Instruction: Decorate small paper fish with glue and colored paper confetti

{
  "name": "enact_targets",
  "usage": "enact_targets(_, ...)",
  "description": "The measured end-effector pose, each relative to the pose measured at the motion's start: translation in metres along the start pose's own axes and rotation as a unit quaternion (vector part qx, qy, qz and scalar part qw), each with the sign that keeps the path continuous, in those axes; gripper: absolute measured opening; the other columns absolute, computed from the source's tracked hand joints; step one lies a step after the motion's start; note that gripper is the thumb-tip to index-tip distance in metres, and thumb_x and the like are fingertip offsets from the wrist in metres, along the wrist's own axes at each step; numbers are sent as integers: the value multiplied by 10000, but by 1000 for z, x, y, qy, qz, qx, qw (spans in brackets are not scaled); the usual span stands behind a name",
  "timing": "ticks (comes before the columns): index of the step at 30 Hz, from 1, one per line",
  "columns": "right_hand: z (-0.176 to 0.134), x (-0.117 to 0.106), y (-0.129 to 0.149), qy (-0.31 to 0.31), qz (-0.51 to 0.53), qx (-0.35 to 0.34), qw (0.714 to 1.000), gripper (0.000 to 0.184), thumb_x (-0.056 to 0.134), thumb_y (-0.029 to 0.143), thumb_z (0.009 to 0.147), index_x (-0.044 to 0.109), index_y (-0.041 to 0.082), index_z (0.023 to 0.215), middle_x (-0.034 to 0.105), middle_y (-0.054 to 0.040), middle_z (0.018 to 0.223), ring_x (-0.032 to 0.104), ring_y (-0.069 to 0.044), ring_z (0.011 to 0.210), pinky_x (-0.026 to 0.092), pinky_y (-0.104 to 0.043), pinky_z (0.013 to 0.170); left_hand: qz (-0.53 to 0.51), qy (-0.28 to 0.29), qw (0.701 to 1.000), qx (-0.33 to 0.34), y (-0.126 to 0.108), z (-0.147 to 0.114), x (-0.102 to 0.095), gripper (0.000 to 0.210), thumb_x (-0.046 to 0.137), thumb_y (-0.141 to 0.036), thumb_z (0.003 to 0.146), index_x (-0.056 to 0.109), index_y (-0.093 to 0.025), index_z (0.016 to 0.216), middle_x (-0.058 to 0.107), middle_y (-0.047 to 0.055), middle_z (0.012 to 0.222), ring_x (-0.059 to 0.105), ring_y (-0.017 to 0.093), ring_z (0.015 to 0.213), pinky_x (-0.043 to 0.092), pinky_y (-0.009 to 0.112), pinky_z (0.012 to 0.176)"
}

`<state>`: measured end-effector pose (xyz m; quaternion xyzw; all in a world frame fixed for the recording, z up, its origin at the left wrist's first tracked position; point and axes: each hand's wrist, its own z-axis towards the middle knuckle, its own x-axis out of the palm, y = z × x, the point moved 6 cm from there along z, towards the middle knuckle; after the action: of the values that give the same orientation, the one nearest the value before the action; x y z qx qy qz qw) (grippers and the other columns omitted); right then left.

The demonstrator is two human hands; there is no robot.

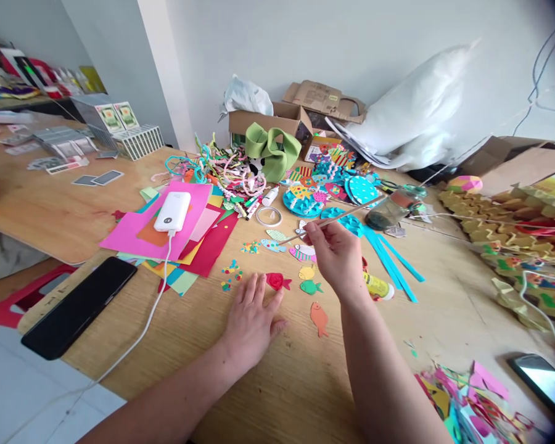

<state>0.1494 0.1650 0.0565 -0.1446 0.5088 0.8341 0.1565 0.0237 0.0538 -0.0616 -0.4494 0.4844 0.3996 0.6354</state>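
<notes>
My left hand (252,317) lies flat on the table, fingers stretched out, its fingertips at a red paper fish (276,282). Between the thumb and fingers of my right hand (335,253) is a thin wooden stick (346,214). The stick slants down to the left, its lower end close to a light blue spotted paper fish (272,245). Around the hands lie a striped fish (302,252), a yellow fish (306,272), a green fish (311,287) and an orange fish (319,318). Small coloured paper dots (232,274) sit left of the red fish. A yellow glue stick (378,287) is partly behind my right wrist.
Left are coloured paper sheets (217,243) under a white power bank (172,211), its cable (155,302) and a black phone (78,307). A tape roll (269,216), blue strips (391,262) and a glass jar (388,209) lie beyond. Paper scraps (474,407) are at front right.
</notes>
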Motion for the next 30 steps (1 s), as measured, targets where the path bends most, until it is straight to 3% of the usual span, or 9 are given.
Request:
enact_targets(5, 5, -13, 0, -8, 0, 3, 1000, 251, 540, 401, 919, 642, 182, 849, 689, -39, 745, 650, -158, 677, 494, -283, 617, 3, -1, 1000, 0, 0, 0, 0, 537, 515, -556, 918, 522, -293, 1386, 410, 163, 1501, 310, 377, 1410, 307, 557, 1110)
enact_targets(8, 5, -13, -1, 90, -27, 0, 996, 251, 458, 349, 957, 646, 185, 933, 707, -55, 837, 667, -163, 734, 511, -300, 672, 3, 2, 1000, 2, 0, 0, -1, 541, 508, -557, 920, 517, -294, 1392, 410, 162, 1501, 305, 377, 1413, 305, 557, 1112)
enact_targets(11, -1, -13, -3, 212, -114, -26, 970, 229, 433, 288, 963, 652, 219, 969, 719, -48, 863, 670, -179, 773, 499, -300, 685, 1, 4, 1000, 0, 0, 0, -1, 545, 506, -564, 917, 517, -296, 1392, 415, 157, 1499, 309, 374, 1412, 314, 556, 1109)
enact_targets(14, -8, -15, 0, 265, -168, -71, 947, 215, 444, 269, 958, 657, 243, 971, 719, -38, 837, 655, -182, 720, 472, -286, 628, 1, 6, 1000, -2, 0, 1, -2, 550, 507, -569, 914, 517, -295, 1391, 415, 159, 1498, 314, 374, 1410, 319, 554, 1106)
enact_targets(17, -10, -11, 7, 258, -158, -85, 949, 210, 446, 273, 963, 652, 250, 989, 726, -35, 844, 655, -180, 708, 465, -281, 612, 3, 8, 1000, -3, -1, 2, -2, 551, 502, -570, 916, 515, -295, 1393, 410, 169, 1499, 316, 381, 1409, 316, 553, 1106)
enact_targets(21, -8, 2, 19, 205, -88, -57, 973, 234, 433, 290, 980, 658, 233, 1011, 750, -52, 975, 689, -193, 864, 511, -319, 752, 1, 10, 1000, -7, -1, 2, -2, 553, 505, -580, 911, 523, -293, 1382, 413, 164, 1496, 309, 383, 1411, 327, 551, 1098)
enact_targets(25, -8, 29, 32, 209, -8, -59, 976, 313, 479, 333, 968, 700, 212, 782, 731, -64, 1097, 684, -196, 970, 503, -314, 833, -3, 1, 1000, -5, -1, 1, -1, 550, 511, -577, 910, 520, -293, 1381, 402, 159, 1503, 299, 378, 1416, 321, 543, 1102)
enact_targets(30, -8, 63, 31, 191, 26, -39, 981, 321, 525, 423, 943, 663, 201, 757, 722, -37, 758, 659, -166, 704, 477, -270, 636, 2, -2, 1000, -6, -1, 2, -2, 557, 520, -581, 905, 523, -285, 1377, 423, 165, 1483, 314, 388, 1402, 332, 556, 1088)
